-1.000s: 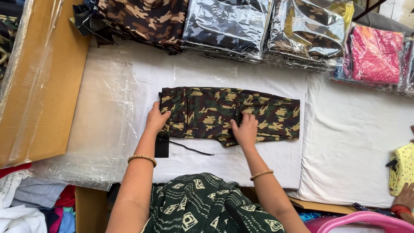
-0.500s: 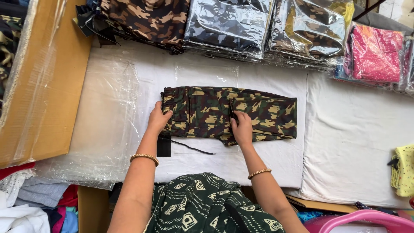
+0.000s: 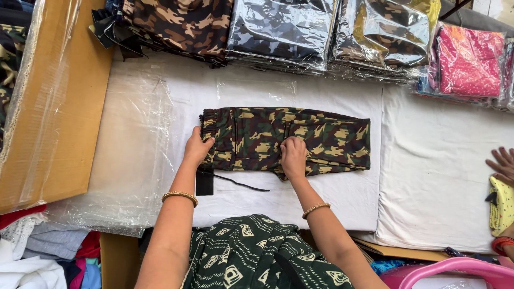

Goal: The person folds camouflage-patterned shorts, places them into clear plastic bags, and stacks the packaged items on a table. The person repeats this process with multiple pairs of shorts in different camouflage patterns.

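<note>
Both hands are flat on a folded pair of camouflage trousers (image 3: pixel 286 142) lying across the middle of the white table cover (image 3: pixel 428 176). Left hand (image 3: pixel 197 147) sits at the 9 o'clock end of the fold, fingers curled over the waistband edge and pinching it lightly. Right hand (image 3: pixel 293 156) presses palm-down near the centre, at about 6 o'clock on the cloth, fingers together, not gripping anything. A black tag (image 3: pixel 204 183) on a thin cord hangs off the near edge, just beside the left wrist. Up at 12 o'clock there's a row of bagged garments: a grey camouflage pack (image 3: pixel 278 32), a yellow-brown pack (image 3: pixel 385 35), and a pink pack (image 3: pixel 468 59) toward 2 o'clock. A cardboard sheet (image 3: pixel 51 123) wrapped in clear plastic lies off at 9 o'clock. Over at 3 o'clock another person's hand (image 3: pixel 502 165) rests by a yellow garment (image 3: pixel 502 206).
</note>
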